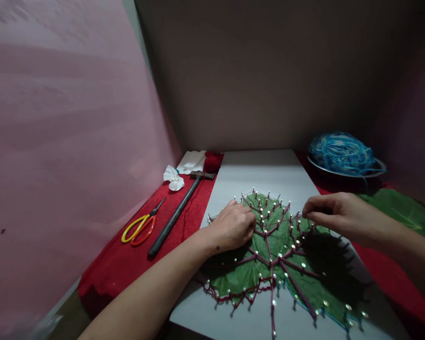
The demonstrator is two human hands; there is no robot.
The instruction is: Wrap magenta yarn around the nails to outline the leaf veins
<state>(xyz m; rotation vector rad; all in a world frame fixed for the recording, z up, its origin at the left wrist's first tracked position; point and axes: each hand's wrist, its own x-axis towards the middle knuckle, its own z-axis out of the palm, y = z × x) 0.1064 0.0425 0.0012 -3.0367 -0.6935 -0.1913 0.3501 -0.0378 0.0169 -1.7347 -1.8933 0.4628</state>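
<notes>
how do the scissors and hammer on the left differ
The scissors have two looped handles, one yellow, one orange-red; the hammer has one straight dark handle. The hammer looks clearly longer than the scissors. Both lie on the red cloth.

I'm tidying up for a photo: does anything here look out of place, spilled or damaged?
One small thing: a loose blue strand hangs over the plate's rim, straying from the tangled yarn heap. Nothing looks spilled or obviously broken.
</notes>
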